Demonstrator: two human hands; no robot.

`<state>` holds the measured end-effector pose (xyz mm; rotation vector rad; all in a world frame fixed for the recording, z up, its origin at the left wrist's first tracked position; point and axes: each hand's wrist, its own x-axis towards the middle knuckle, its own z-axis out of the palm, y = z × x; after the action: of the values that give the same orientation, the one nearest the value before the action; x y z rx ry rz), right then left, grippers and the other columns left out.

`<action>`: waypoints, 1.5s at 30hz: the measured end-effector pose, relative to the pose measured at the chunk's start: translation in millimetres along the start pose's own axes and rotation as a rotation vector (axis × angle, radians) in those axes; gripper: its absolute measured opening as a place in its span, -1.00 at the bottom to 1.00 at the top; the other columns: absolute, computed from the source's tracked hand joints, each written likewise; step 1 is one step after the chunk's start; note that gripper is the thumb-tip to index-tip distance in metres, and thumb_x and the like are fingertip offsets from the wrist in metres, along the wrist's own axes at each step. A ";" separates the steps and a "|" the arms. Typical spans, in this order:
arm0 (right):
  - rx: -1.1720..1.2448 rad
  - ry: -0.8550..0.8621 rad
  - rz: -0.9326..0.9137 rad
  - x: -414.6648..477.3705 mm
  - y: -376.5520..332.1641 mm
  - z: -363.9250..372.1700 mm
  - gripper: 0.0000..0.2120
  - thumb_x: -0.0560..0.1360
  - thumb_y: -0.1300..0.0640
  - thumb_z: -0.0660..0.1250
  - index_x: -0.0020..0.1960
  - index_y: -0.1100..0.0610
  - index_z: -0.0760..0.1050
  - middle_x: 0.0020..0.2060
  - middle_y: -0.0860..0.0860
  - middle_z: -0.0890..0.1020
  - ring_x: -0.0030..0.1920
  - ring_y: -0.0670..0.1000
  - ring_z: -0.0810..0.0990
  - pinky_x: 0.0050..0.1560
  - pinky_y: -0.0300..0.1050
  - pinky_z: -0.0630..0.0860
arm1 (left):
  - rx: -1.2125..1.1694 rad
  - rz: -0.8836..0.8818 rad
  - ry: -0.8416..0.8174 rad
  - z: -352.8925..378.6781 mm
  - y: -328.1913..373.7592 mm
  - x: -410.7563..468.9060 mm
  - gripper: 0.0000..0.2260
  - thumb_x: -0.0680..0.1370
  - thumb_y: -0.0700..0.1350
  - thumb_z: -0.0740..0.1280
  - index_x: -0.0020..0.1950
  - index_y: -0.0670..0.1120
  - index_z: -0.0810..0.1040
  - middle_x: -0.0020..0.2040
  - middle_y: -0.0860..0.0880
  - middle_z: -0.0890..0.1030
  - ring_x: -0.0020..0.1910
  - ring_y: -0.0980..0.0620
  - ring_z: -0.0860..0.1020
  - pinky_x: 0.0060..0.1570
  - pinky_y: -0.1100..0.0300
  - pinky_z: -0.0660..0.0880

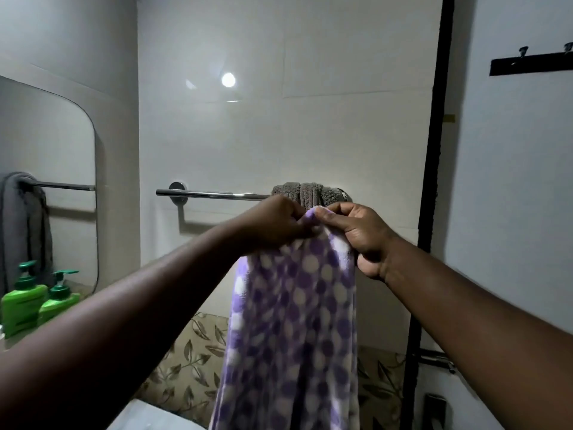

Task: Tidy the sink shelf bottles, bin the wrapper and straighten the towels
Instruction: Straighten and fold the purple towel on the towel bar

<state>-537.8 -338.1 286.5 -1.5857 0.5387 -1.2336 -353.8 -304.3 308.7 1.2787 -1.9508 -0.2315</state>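
Note:
A purple towel with white dots (294,321) hangs down in front of me, held up by its top edge. My left hand (276,223) and my right hand (356,234) both pinch that edge, close together, just below the chrome towel rail (214,194). A grey ribbed towel (310,192) is bunched on the rail's right end, right behind my hands. A green pump bottle (23,301) stands at the far left by the mirror, with its reflection beside it.
A mirror (46,181) on the left wall reflects the rail and a grey towel. A black door frame (434,181) runs down the right, with a black hook strip (530,65) beyond it. Leaf-patterned tiles (186,367) lie below.

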 end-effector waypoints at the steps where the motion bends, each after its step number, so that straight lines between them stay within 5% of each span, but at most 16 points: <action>1: 0.022 0.002 -0.007 1.0 -2.5 1.1 -0.88 0.53 0.14 0.44 -0.15 0.16 0.67 -0.13 0.15 0.75 -0.16 0.09 0.72 -0.18 -0.08 0.66 | -0.061 -0.010 0.030 2.4 0.5 1.5 -0.73 0.57 0.06 0.44 -0.20 -0.11 0.62 -0.44 0.05 0.50 -0.55 0.17 0.42 -0.52 0.34 0.35; 5: 0.021 -0.053 0.128 -5.5 -0.9 -3.5 -0.67 0.48 0.00 0.45 0.12 0.20 0.55 0.03 0.23 0.67 -0.12 0.12 0.67 -0.06 0.02 0.64 | -0.589 -0.108 0.109 4.1 10.3 1.0 -0.79 0.63 -0.13 0.32 0.03 -0.25 0.67 -0.29 -0.13 0.60 -0.49 0.08 0.53 -0.54 0.32 0.45; 8: 0.086 -0.152 0.251 -19.5 12.4 -8.9 -0.52 0.56 0.03 0.36 0.35 0.33 0.45 0.23 0.37 0.59 0.02 0.20 0.65 0.13 0.14 0.62 | -0.766 -0.194 0.331 -3.0 11.4 3.5 -0.87 0.57 -0.22 0.34 -0.15 -0.18 0.63 -0.25 -0.22 0.57 -0.41 -0.06 0.52 -0.37 0.18 0.45; 11: 0.193 -0.108 0.208 -22.5 14.6 -10.1 -0.59 0.60 0.10 0.31 0.27 0.41 0.45 0.21 0.39 0.59 0.08 0.24 0.63 0.15 0.18 0.62 | -0.822 -0.205 0.401 -9.0 9.0 2.8 -0.87 0.51 -0.33 0.30 -0.20 -0.21 0.61 -0.19 -0.26 0.61 -0.32 -0.12 0.53 -0.26 0.04 0.44; 14: 0.137 -0.002 0.115 -14.1 2.7 -0.1 -0.81 0.44 0.10 0.44 -0.10 0.22 0.53 -0.19 0.17 0.71 -0.27 0.06 0.69 -0.21 -0.04 0.69 | -0.785 -0.095 0.231 4.8 13.2 2.2 -0.79 0.53 -0.30 0.27 -0.28 -0.15 0.57 -0.31 -0.16 0.61 -0.34 -0.08 0.55 -0.31 0.17 0.50; 17: 0.064 0.029 0.058 -4.5 -7.3 9.6 -0.84 0.46 0.13 0.48 -0.09 0.19 0.54 -0.22 0.14 0.71 -0.26 0.08 0.70 -0.28 -0.05 0.67 | -0.469 0.039 -0.002 14.5 19.8 4.2 -0.73 0.56 0.09 0.40 -0.16 -0.09 0.59 -0.24 -0.05 0.54 -0.20 0.01 0.50 -0.18 0.16 0.45; 19: 0.095 0.032 0.064 -3.4 -12.4 7.1 -0.79 0.47 0.11 0.46 -0.02 0.21 0.51 -0.17 0.18 0.67 -0.23 0.10 0.68 -0.23 -0.04 0.68 | -0.241 0.077 -0.044 7.7 18.4 3.6 -0.75 0.50 0.09 0.52 -0.20 -0.05 0.61 -0.31 0.07 0.52 -0.29 0.11 0.44 -0.29 0.23 0.37; 23: 0.089 -0.135 0.187 -14.9 -4.0 -9.1 -0.49 0.54 0.00 0.34 0.33 0.35 0.48 0.22 0.31 0.62 0.14 0.23 0.65 0.20 0.17 0.60 | -0.203 0.066 0.126 -4.2 12.0 5.5 -0.71 0.51 0.03 0.52 -0.30 -0.07 0.54 -0.39 0.04 0.44 -0.40 0.09 0.37 -0.41 0.24 0.30; 28: 0.155 -0.050 0.168 -23.6 12.9 -9.0 -0.61 0.59 0.08 0.31 0.30 0.32 0.46 0.18 0.35 0.59 -0.03 0.16 0.62 0.15 0.13 0.58 | -0.451 -0.152 0.537 -4.6 4.5 16.0 -0.82 0.46 -0.11 0.45 -0.28 -0.07 0.50 -0.46 0.04 0.37 -0.43 0.00 0.32 -0.42 0.18 0.25; 31: 0.154 0.104 0.106 -15.6 4.5 -6.0 -0.88 0.60 0.14 0.34 -0.05 0.19 0.52 -0.16 0.17 0.68 -0.24 0.09 0.65 -0.11 0.03 0.64 | -0.657 -0.138 0.364 6.8 7.8 14.9 -0.77 0.43 -0.17 0.55 -0.24 -0.06 0.50 -0.36 -0.05 0.44 -0.29 -0.01 0.41 -0.29 0.08 0.35; 34: 0.103 0.194 0.037 -5.0 0.3 10.3 -0.81 0.59 0.26 0.35 -0.18 0.11 0.47 -0.32 0.03 0.69 -0.30 -0.02 0.65 -0.28 -0.15 0.63 | -0.509 0.004 0.154 15.9 15.2 10.0 -0.74 0.42 0.00 0.58 -0.32 0.00 0.54 -0.32 -0.09 0.48 -0.26 0.00 0.43 -0.18 0.05 0.33; 36: 0.132 0.209 0.008 -1.0 -1.1 13.8 -0.79 0.58 0.26 0.37 -0.19 0.10 0.44 -0.29 0.03 0.70 -0.25 -0.02 0.66 -0.18 -0.15 0.63 | -0.321 0.047 0.116 11.9 14.8 11.8 -0.73 0.38 0.05 0.59 -0.32 -0.02 0.55 -0.29 -0.09 0.47 -0.24 0.02 0.42 -0.17 0.08 0.33; 39: 0.098 0.136 0.029 -6.3 -3.7 10.0 -0.78 0.49 0.02 0.45 -0.10 0.13 0.47 -0.08 0.22 0.54 -0.04 0.13 0.48 0.10 0.11 0.44 | -0.235 0.080 0.011 8.1 10.7 15.4 -0.74 0.50 -0.13 0.50 -0.11 -0.32 0.55 -0.19 -0.13 0.51 -0.16 0.01 0.44 -0.09 0.06 0.38; 41: 0.080 0.017 0.096 -12.0 1.2 7.6 -0.66 0.41 -0.04 0.46 0.03 0.16 0.50 -0.04 0.23 0.55 -0.02 0.13 0.49 0.13 0.15 0.44 | -0.118 0.072 0.049 9.5 9.0 17.8 -0.78 0.56 -0.20 0.42 -0.17 -0.35 0.53 -0.23 -0.12 0.48 -0.18 0.03 0.40 -0.11 0.05 0.38; 43: 0.071 -0.112 0.164 -17.0 10.0 3.9 -0.72 0.40 -0.02 0.46 -0.01 0.11 0.52 -0.16 0.11 0.61 -0.21 0.03 0.54 -0.14 -0.06 0.48 | -0.088 0.039 0.172 4.6 6.5 19.8 -0.81 0.52 -0.17 0.47 -0.20 -0.27 0.60 -0.28 -0.12 0.58 -0.24 0.06 0.45 -0.15 0.05 0.46; 45: -0.008 -0.211 0.211 -24.3 19.2 -2.8 -0.83 0.39 0.02 0.47 -0.10 0.06 0.56 -0.29 -0.01 0.56 -0.37 -0.10 0.44 -0.33 -0.21 0.30 | -0.100 0.000 0.347 -7.2 1.0 20.7 -0.76 0.46 -0.05 0.56 -0.16 -0.23 0.65 -0.31 -0.15 0.66 -0.34 0.07 0.47 -0.25 0.16 0.45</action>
<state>-545.2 -327.0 258.4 -1.5987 0.5590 -0.8961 -353.6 -319.5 324.5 1.1677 -1.6235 -0.0977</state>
